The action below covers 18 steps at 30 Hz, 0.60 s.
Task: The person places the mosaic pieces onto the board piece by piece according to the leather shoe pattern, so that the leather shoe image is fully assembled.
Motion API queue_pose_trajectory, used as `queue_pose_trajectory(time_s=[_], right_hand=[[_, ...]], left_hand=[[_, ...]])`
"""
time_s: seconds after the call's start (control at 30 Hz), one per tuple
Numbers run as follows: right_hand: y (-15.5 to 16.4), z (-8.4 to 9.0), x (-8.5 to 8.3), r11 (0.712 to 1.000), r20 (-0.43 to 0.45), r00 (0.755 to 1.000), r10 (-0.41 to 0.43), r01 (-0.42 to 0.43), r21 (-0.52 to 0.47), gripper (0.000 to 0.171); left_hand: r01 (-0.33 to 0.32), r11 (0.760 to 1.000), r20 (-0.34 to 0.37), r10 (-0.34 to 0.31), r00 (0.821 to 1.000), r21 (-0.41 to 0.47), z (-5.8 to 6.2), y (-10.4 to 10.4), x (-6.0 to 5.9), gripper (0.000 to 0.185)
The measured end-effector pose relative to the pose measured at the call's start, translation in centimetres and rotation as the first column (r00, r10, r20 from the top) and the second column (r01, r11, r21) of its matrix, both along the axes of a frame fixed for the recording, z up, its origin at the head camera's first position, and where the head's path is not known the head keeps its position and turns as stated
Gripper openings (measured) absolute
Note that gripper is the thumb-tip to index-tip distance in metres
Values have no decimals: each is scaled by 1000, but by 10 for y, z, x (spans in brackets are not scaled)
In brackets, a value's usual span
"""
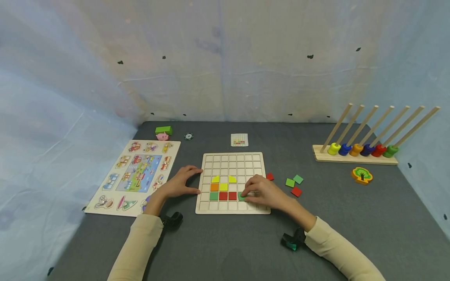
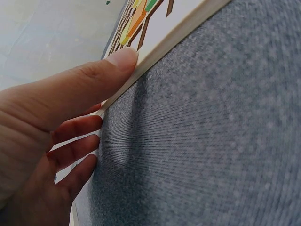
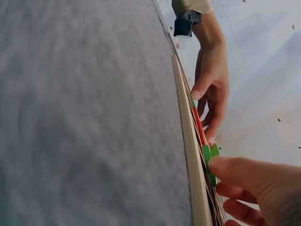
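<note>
My left hand (image 1: 179, 182) rests at the left edge of a wooden grid board (image 1: 232, 158), thumb and fingers spread along the rim. In the left wrist view its thumb (image 2: 123, 59) touches the board's edge. Over the lower right part of the grid, my right hand (image 1: 263, 191) pinches a green square tile (image 3: 210, 167) at a cell beside a red tile (image 1: 232, 196). The same row also holds another red tile and a green tile (image 1: 213, 196). Above lie an orange tile (image 1: 214, 187), a yellow square (image 1: 223, 187) and two yellow curved pieces (image 1: 232, 179).
Loose green tiles (image 1: 290, 182) and red tiles (image 1: 296, 191) lie right of the board. A pattern card (image 1: 239, 136) sits behind it. At left is a picture puzzle (image 1: 168, 146); at right, a peg stand (image 1: 355, 158) with coloured rings and a tree piece (image 1: 361, 175).
</note>
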State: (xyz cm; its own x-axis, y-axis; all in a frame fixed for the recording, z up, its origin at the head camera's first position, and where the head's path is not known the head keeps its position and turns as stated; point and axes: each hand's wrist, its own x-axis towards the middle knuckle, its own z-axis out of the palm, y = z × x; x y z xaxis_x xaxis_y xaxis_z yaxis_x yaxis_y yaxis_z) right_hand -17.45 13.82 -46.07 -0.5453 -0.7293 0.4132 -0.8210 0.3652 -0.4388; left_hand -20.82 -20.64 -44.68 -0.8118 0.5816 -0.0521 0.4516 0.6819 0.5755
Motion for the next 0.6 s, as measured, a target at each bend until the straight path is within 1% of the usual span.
queue_pose_trajectory(time_s=[0.23, 0.33, 0.47, 0.6], right_hand=[[-3, 0, 1, 1000, -23, 1000, 1, -2, -19, 8], [0, 4, 1, 1000, 12, 1000, -9, 9, -6, 10], [10, 12, 0, 999, 82, 996, -46, 46, 2, 19], [24, 14, -4, 997, 79, 995, -69, 70, -21, 23]], left_hand=[[-4, 1000, 0, 4, 1000, -5, -1, 0, 0, 73], [-4, 1000, -1, 4, 1000, -10, -1, 0, -1, 73], [-4, 1000, 2, 4, 1000, -13, 0, 0, -1, 73], [-5, 1000, 2, 5, 1000, -15, -1, 0, -1, 73]])
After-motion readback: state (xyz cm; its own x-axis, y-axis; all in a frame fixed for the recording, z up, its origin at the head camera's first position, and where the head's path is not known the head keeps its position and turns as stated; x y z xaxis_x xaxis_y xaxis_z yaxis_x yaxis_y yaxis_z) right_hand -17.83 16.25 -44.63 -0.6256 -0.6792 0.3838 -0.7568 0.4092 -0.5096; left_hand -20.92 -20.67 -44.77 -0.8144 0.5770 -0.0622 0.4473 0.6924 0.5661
